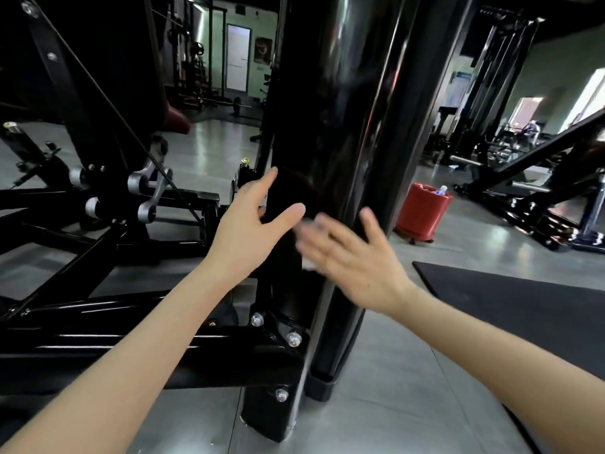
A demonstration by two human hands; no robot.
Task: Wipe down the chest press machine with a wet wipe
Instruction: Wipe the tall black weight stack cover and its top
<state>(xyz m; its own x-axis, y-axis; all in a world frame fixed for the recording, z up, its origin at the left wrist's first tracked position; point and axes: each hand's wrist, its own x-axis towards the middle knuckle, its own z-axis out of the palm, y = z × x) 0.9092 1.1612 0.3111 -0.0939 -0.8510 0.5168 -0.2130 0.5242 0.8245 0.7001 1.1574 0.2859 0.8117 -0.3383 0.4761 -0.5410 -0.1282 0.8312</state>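
Observation:
The chest press machine's glossy black upright column (343,126) fills the middle of the view, with its black base frame (147,342) running out to the left. My left hand (252,224) reaches to the column's left edge with straight fingers, the thumb spread. My right hand (353,253) is flat and open just in front of the column's lower part, its fingers blurred by motion. A small whitish patch (307,263) shows under the right fingers; I cannot tell if it is a wipe.
A red bin (422,211) with a bottle in it stands on the grey floor to the right of the column. A black floor mat (523,299) lies at the right. Linkage arms and bolts (147,194) crowd the left. More gym machines stand behind.

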